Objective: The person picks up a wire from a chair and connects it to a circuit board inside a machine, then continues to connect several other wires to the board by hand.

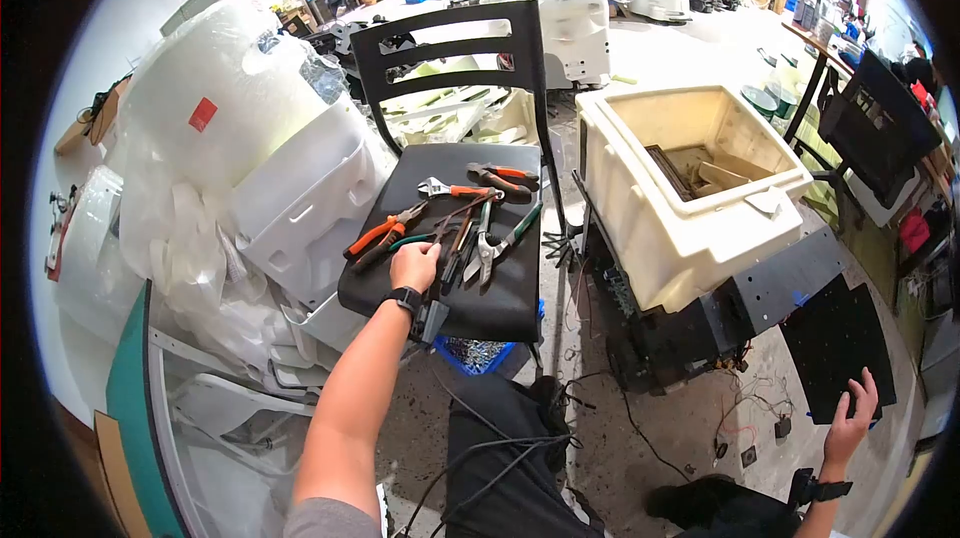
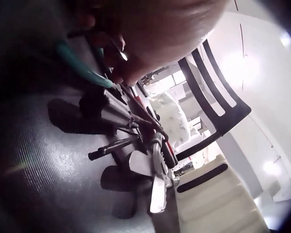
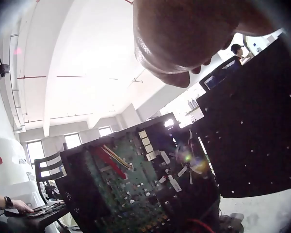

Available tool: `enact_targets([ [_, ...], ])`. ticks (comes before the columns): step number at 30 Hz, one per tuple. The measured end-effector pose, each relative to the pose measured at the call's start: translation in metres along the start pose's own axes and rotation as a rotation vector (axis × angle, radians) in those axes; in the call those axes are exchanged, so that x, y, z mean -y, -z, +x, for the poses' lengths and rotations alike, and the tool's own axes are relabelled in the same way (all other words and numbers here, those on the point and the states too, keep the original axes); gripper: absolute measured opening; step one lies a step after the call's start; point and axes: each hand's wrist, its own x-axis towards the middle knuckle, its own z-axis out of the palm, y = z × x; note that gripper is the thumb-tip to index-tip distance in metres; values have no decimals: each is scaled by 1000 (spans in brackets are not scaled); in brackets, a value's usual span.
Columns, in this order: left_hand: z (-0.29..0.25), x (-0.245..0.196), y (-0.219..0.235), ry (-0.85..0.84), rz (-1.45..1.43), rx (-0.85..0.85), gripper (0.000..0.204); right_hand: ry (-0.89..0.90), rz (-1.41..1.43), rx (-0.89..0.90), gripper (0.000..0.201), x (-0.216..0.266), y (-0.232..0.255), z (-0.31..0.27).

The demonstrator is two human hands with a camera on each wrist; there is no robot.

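My left hand (image 1: pixel 415 266) is down among hand tools on the black chair seat (image 1: pixel 490 314), its fingers bent. In the left wrist view, the fingertips reach a teal-handled tool (image 2: pixel 85 68) and a thin brown rod (image 2: pixel 148 121); I cannot tell whether they grip either. Orange-handled pliers (image 1: pixel 385 234) lie left of the hand, and an adjustable wrench (image 1: pixel 450 190) lies beyond it. Green-handled snips (image 1: pixel 487 256) rest to its right. My right hand (image 1: pixel 852 420) is at the lower right, fingers loosely bent, overlapping the edge of a black perforated panel (image 1: pixel 835 348).
A cream plastic bin (image 1: pixel 650 208) stands right of the chair, above a black housing with a circuit board (image 3: pixel 121 174). Loose cables (image 1: pixel 750 408) trail over the floor. Under the seat is a blue basket (image 1: pixel 470 356) of small parts. White plastic shells (image 1: pixel 310 198) crowd the left.
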Motion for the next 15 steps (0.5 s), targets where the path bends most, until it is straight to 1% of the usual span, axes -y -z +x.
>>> enact_targets([
  [2,6,6,-13,-31,3,-90,28,-4,-38,5,18,-1,1,-1],
  [3,6,2,-14,-25,79,-121,28,1,-42,5,17,-1,2,-2],
  [4,5,2,-18,-51,110,-192,25,6,-38,8,17,-2,1,-3],
  [6,6,-4,-16,-116,21,-142,28,23,-58,14,17,-7,0,-4],
  [7,3,-8,-16,-123,-56,-93,26,24,-53,7,16,-8,-1,-4],
  [10,-4,-21,-13,-202,-43,32,25,2,10,25,16,-5,-1,-3],
  [11,-6,-26,-12,-204,-44,34,25,1,6,24,16,-3,-1,-2],
  [13,-9,-36,-12,-240,125,-22,27,-33,59,28,15,4,-2,-2],
  [15,-9,-41,-15,-237,161,13,27,-15,40,30,15,1,-3,-4],
])
